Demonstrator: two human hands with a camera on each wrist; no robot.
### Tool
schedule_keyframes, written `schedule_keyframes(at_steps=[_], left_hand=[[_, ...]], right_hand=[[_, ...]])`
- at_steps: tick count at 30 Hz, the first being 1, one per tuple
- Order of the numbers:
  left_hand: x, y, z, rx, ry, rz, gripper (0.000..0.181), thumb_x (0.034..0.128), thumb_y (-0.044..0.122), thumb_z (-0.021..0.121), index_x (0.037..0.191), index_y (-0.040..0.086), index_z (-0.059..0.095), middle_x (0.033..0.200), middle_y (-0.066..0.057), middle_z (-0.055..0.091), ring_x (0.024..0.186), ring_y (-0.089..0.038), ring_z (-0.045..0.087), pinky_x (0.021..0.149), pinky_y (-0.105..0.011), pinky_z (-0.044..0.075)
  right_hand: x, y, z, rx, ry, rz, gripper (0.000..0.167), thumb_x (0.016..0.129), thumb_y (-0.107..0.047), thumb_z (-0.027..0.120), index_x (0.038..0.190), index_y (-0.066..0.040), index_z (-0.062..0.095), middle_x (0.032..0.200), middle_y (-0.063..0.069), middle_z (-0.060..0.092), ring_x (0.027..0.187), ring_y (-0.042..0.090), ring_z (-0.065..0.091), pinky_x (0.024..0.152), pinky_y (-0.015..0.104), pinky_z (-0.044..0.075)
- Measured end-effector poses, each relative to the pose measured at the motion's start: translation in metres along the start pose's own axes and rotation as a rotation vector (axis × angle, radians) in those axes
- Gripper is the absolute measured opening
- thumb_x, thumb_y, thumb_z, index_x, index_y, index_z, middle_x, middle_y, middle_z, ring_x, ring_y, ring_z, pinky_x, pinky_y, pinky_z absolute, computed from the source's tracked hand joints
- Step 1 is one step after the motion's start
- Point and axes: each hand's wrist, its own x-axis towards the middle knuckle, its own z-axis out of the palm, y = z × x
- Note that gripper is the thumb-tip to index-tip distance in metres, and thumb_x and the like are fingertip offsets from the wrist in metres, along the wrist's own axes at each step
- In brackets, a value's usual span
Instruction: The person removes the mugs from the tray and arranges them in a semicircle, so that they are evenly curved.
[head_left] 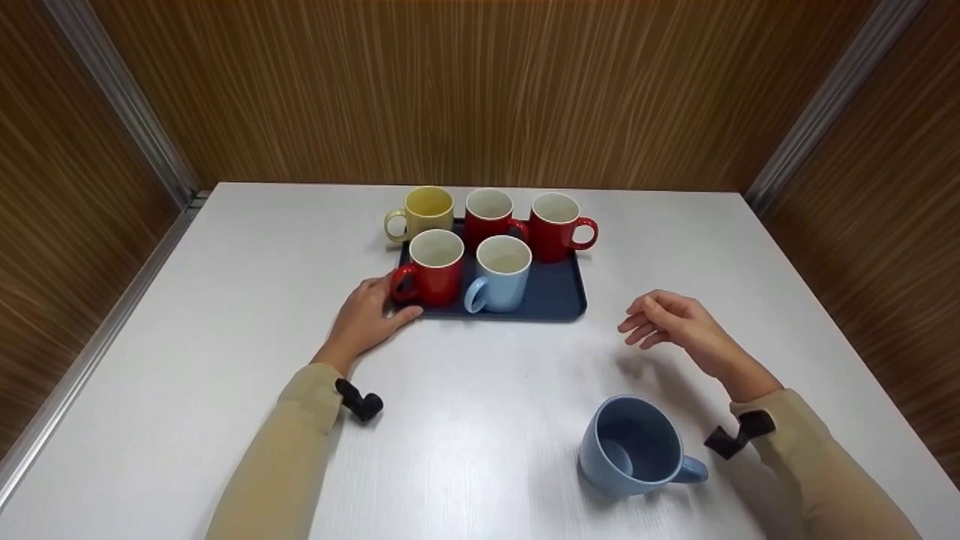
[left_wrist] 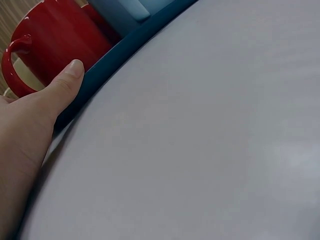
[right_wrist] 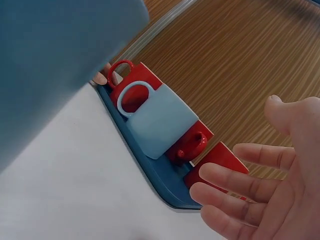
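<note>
The tray (head_left: 555, 294) has room front right, red mug (head_left: 551, 238) behind.

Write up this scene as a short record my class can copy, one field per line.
Surface: white table
Tray: dark blue rectangular tray, rounded corners
Front row: glossy red cylindrical mug, pale blue cylindrical mug
Back row: pale yellow round mug, two more glossy red mugs
Off tray: wide grey-blue mug, standing on table
Left hand: at tray's front left corner, beside red mug
Right hand: raised over table, holding nothing
</note>
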Motion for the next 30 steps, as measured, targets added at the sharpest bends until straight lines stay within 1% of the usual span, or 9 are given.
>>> schedule_keyframes(at_steps=[9,15,21,30], left_hand=[[-0.001,0.0,0.0,-0.008,-0.006,-0.015,0.085,0.0778,0.068,0.055,0.141,0.012,0.041,0.126,-0.01,0.056,0.118,-0.028,0.046,0.098,-0.045,0.038],[0.0,0.0,0.0,0.016,-0.001,-0.011,0.085,0.0786,0.068,0.054,0.139,0.009,0.043,0.124,-0.011,0.057,0.117,-0.028,0.047,0.099,-0.045,0.037],[0.002,0.0,-0.001,0.01,0.004,-0.012,0.087,0.0779,0.069,0.054,0.139,0.009,0.043,0.124,-0.011,0.057,0.117,-0.028,0.046,0.099,-0.044,0.037],[0.0,0.0,-0.001,0.005,0.003,-0.018,0.086,0.0776,0.069,0.054,0.139,0.01,0.043,0.125,-0.011,0.056,0.118,-0.028,0.046,0.098,-0.046,0.038]], right_hand=[[0.026,-0.001,-0.005,0.021,0.034,0.04,0.029,0.098,-0.029,0.048,0.105,-0.002,0.057,0.103,0.025,0.064,0.087,0.034,0.065,0.074,0.038,0.054],[0.042,-0.001,-0.008,0.038,0.061,0.045,0.028,0.096,-0.031,0.051,0.102,-0.004,0.056,0.101,0.024,0.065,0.085,0.033,0.066,0.073,0.037,0.054],[0.057,-0.004,-0.009,0.028,0.081,0.065,0.028,0.095,-0.031,0.052,0.102,-0.004,0.056,0.101,0.023,0.065,0.085,0.032,0.066,0.073,0.037,0.054],[0.08,-0.003,-0.013,-0.017,0.119,0.121,0.033,0.095,-0.034,0.052,0.106,-0.003,0.053,0.105,0.025,0.064,0.089,0.033,0.066,0.077,0.04,0.053]])
